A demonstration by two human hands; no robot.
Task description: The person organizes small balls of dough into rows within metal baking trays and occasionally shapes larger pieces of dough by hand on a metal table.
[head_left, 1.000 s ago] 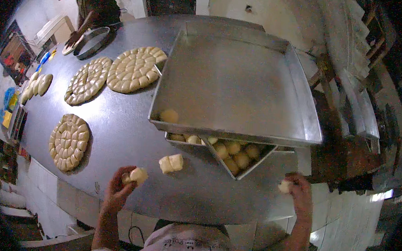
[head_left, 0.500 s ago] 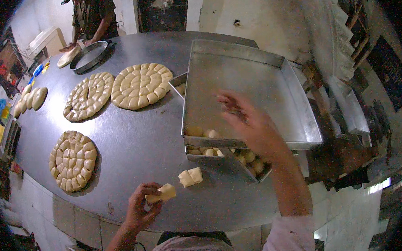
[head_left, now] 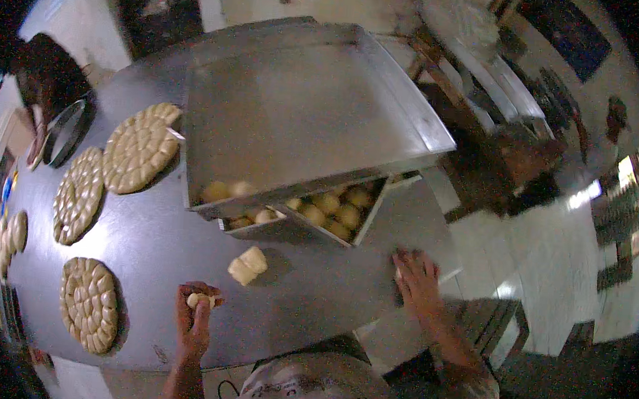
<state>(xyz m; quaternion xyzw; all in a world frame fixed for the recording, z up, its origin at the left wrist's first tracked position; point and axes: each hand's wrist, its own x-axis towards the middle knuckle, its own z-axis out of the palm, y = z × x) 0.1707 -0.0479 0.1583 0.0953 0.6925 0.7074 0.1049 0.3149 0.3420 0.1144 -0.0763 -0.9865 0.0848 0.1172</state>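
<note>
My left hand [head_left: 196, 320] is closed round a pale piece of dough [head_left: 199, 300], which bulges out between thumb and fingers above the table's near side. Farther right, my right hand [head_left: 418, 280] rests palm down near the right edge of the metal table. Its fingers are curled over what looks like a small piece of dough [head_left: 399, 274], mostly hidden under the hand. Between the hands, a little farther back, lies a scored block of dough [head_left: 247, 266]. A large square metal tray [head_left: 303, 100] has a few dough balls [head_left: 225, 190] in its near left corner.
Smaller trays holding several dough balls [head_left: 326, 209] stick out from beneath the large tray. Segmented dough rounds [head_left: 88, 304] lie along the table's left side [head_left: 160, 241]. At the far left, a person [head_left: 48, 73] works beside a round pan [head_left: 67, 133].
My right hand has come from above the large tray down to the table's right edge. My left hand has closed further round its dough. The whole view has swung to the right.
</note>
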